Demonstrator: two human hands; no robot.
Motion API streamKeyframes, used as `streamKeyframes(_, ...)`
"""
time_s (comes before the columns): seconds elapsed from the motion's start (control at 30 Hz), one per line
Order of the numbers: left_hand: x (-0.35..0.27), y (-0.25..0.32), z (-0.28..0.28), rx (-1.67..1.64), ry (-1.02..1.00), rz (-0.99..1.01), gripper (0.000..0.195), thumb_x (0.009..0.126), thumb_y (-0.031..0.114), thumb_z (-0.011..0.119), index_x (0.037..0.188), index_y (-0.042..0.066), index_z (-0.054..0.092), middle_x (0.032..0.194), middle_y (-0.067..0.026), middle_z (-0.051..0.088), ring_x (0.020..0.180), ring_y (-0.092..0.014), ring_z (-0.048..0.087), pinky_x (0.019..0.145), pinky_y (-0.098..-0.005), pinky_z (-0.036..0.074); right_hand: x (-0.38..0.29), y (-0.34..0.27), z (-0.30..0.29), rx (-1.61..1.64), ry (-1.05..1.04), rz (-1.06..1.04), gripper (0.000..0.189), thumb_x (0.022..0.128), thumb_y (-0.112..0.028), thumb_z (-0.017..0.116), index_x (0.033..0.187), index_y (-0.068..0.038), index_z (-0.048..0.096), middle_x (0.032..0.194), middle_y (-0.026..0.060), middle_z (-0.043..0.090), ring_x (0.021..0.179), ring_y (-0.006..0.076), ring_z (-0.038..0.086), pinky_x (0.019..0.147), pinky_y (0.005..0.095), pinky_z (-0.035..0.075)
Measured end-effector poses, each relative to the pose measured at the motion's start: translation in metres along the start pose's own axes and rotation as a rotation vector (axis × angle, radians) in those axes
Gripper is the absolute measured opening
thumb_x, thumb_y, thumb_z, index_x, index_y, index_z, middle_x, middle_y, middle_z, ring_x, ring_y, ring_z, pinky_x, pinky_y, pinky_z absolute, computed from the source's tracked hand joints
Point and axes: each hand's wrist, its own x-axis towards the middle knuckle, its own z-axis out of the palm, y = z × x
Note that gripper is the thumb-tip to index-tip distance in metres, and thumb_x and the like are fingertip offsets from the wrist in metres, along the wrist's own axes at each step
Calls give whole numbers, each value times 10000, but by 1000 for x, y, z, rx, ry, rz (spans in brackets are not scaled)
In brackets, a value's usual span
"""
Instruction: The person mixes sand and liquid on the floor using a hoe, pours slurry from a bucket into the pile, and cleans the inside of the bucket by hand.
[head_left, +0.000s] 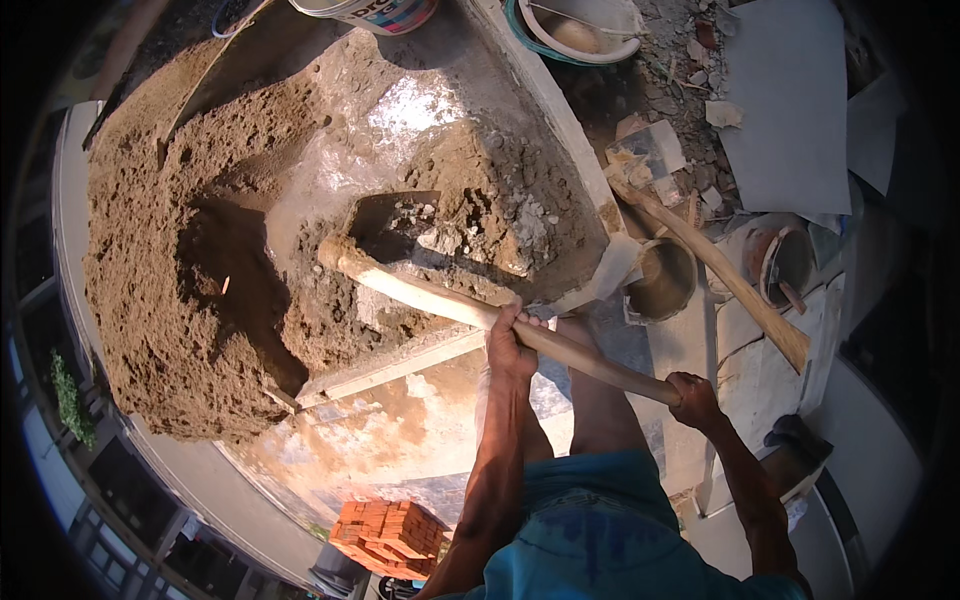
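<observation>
My left hand (514, 343) is wrapped around the middle of a long wooden handle (435, 296). My right hand (694, 401) grips the same handle near its butt end. This handle belongs to what looks like a hoe; its dirt-caked head (341, 253) is at the far end, with a dark blade (382, 217) against the mix. Beneath and beyond the blade lies a damp mound of sand and pale lumps (465, 195). A bigger heap of brown sand (142, 285) rises on the left, with a shadowed hollow dug in its side.
Boards (405, 366) edge the mixing area. A second wooden handle (720, 262) slants across a bucket (660, 281) on the right. Another bucket (787, 262) sits farther right. A printed pail (382, 13) and a basin (585, 30) stand at the far side. Orange bricks (386, 536) are stacked behind left.
</observation>
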Motion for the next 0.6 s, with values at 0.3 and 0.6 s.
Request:
streamKeyframes(0.3, 10, 96, 21, 130, -70, 354, 142, 804, 180, 621, 763, 125, 496, 577, 33, 454, 486, -101, 461, 485, -284, 434, 54, -82, 19, 243, -191, 40, 410, 648, -174, 638, 1023, -47, 532, 765, 181, 595, 736, 386, 579, 636, 432, 469)
streamKeyframes(0.6, 88, -11, -36, 175, 64, -128, 173, 796, 163, 603, 681, 119, 482, 557, 6, 466, 469, -134, 471, 447, -288, 441, -22, -82, 8, 50, -433, 343, 342, 727, -294, 604, 944, -52, 497, 711, 168, 599, 713, 372, 597, 630, 456, 464)
